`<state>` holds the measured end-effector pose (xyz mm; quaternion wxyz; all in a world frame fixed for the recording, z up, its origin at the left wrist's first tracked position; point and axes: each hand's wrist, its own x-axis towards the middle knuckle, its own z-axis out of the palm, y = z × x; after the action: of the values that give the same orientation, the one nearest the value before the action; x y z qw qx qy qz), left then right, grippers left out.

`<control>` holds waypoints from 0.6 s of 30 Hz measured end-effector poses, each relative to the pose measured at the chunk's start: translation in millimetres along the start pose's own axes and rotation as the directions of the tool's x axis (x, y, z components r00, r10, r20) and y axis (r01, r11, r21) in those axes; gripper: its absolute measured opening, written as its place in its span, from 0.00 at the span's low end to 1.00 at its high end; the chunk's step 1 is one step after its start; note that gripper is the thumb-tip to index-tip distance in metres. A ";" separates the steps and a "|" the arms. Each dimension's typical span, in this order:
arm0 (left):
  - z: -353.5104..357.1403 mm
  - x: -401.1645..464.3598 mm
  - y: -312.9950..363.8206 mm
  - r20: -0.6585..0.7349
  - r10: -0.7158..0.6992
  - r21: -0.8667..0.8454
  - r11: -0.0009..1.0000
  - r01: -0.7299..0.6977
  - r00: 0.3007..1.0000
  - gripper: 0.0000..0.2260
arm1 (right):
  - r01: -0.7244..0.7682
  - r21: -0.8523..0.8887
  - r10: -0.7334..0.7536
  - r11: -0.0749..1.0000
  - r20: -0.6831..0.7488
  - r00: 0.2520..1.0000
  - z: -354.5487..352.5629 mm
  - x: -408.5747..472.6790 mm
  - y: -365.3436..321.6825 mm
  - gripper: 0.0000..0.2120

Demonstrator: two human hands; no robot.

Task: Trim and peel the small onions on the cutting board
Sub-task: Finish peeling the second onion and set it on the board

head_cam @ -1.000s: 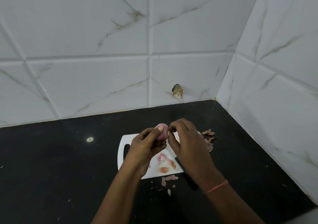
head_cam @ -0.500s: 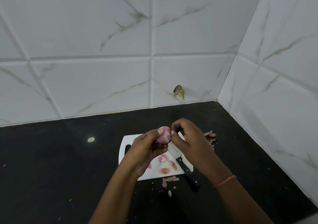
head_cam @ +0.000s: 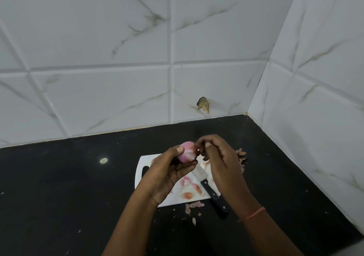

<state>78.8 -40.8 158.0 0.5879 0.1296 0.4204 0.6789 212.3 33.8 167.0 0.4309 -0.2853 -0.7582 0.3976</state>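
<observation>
My left hand (head_cam: 169, 174) grips a small pink onion (head_cam: 187, 153) above the white cutting board (head_cam: 144, 162), thumb over its top. My right hand (head_cam: 218, 157) is curled beside the onion, its fingertips pinching at the onion's right side where a bit of skin sits. On the board under my hands lie pink onion pieces and trimmed ends (head_cam: 190, 188). A black-handled knife (head_cam: 214, 195) lies with its blade on the board and its handle off the front right corner.
Dry onion skins (head_cam: 241, 156) are piled on the black counter right of the board, and more scraps (head_cam: 193, 206) lie by its front edge. Tiled walls close the back and right side. A chipped hole (head_cam: 203, 105) marks the back wall.
My right hand has shifted left off the knife, which now shows fully. The onion has turned slightly in my left hand while my right fingertips stay at its right side.
</observation>
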 end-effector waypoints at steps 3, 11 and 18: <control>-1.2 0.3 1.5 -0.005 0.030 0.042 0.999 -0.030 1.000 0.12 | 0.158 -0.203 -0.156 0.966 0.026 0.987 3.1 -1.0 2.8 0.07; -3.5 -1.7 2.4 -0.014 0.102 0.182 0.978 -0.097 0.995 0.10 | 0.270 -0.406 -0.285 0.873 0.025 0.958 4.7 -2.2 11.1 0.08; 0.9 -3.4 -0.3 -0.022 0.118 0.226 0.968 -0.110 0.993 0.17 | 0.330 -0.579 -0.291 0.746 0.162 0.943 7.9 0.6 11.1 0.10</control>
<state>80.5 -43.5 159.4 0.5220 0.2070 0.4966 0.6618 206.1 37.3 155.4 0.3552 -0.2641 -0.8941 0.0693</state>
